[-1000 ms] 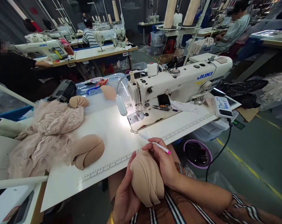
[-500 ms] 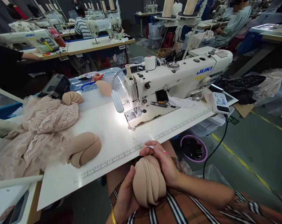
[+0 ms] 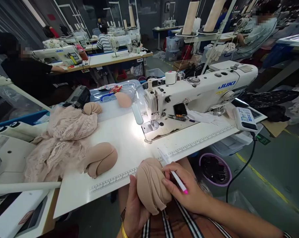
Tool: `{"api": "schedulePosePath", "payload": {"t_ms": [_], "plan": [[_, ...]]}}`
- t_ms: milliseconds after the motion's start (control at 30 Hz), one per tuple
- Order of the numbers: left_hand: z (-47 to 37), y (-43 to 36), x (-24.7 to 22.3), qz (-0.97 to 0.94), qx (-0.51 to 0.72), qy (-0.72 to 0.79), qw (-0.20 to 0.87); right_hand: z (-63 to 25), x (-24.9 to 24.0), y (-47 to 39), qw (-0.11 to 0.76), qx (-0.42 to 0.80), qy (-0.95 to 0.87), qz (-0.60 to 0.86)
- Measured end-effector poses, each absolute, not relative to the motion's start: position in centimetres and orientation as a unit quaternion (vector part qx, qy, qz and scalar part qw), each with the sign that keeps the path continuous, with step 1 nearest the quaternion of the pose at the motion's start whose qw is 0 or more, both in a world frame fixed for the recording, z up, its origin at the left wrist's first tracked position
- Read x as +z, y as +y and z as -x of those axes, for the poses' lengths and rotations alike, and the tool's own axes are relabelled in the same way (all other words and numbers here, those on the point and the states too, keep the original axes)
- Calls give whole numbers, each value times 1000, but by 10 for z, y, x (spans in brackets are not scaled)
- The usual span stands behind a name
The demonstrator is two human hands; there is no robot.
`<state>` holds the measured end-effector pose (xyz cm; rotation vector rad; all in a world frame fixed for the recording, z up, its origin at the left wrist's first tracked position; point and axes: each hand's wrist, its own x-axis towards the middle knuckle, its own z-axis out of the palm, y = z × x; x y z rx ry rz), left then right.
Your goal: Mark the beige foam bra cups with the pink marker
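A stack of beige moulded cups (image 3: 151, 185) is held over my lap at the table's front edge. My left hand (image 3: 137, 208) grips it from below and the left, thumb up along its side. My right hand (image 3: 184, 186) holds a white pen (image 3: 178, 180) with a pink end, its thin tip pointing up and left over the printed ruler strip; the fingertips touch the stack's right side. Another pile of beige cups (image 3: 102, 160) lies on the white table (image 3: 124, 148), beside crumpled beige lace (image 3: 67, 132).
A white sewing machine (image 3: 201, 87) with a lit needle area stands behind my hands. Scissors (image 3: 176, 118) lie on its bed. A control box (image 3: 246, 119) sits at the right, and a purple basket (image 3: 215, 168) is below. Other people sit at machines further back.
The cup stack has risen slightly and tilted in my left hand. My right hand has moved right, and the pen now shows fully between its fingers. The view has shifted up and left.
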<state>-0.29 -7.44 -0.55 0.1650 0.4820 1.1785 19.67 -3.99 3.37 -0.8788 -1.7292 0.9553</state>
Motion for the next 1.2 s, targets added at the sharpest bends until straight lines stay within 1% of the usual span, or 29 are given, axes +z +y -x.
{"api": "schedulePosePath", "payload": {"t_ms": [133,267,367,433,533,600,733,867,933,1033,1133,1200], "plan": [[-6,-74,-7,-71,584,253,768,-184,31,-36,497,390,-666,396],[-11,-74,-7,-65,599,262,754,-176,27,-27,520,424,-622,404],[-6,-70,-4,-61,588,232,773,-177,25,-23,541,435,-600,397],[-1,-67,-1,-75,576,183,793,-179,25,-23,560,431,-580,405],[0,-63,1,-97,538,124,828,-178,23,-25,540,493,-565,383],[-2,-63,2,-89,508,137,846,-175,21,-27,522,549,-554,347],[-3,-68,1,-52,488,183,852,-174,16,-26,547,570,-509,341],[-2,-73,-3,-58,481,175,857,-174,18,-24,506,638,-498,298],[-1,-75,-3,-64,482,168,857,-176,20,-24,505,652,-490,282],[0,-77,-4,-60,495,169,850,-182,21,-24,526,605,-500,329],[3,-75,-2,-79,525,162,832,-188,23,-25,539,476,-579,385],[5,-72,0,-101,548,148,817,-191,26,-27,535,410,-633,381]]}}
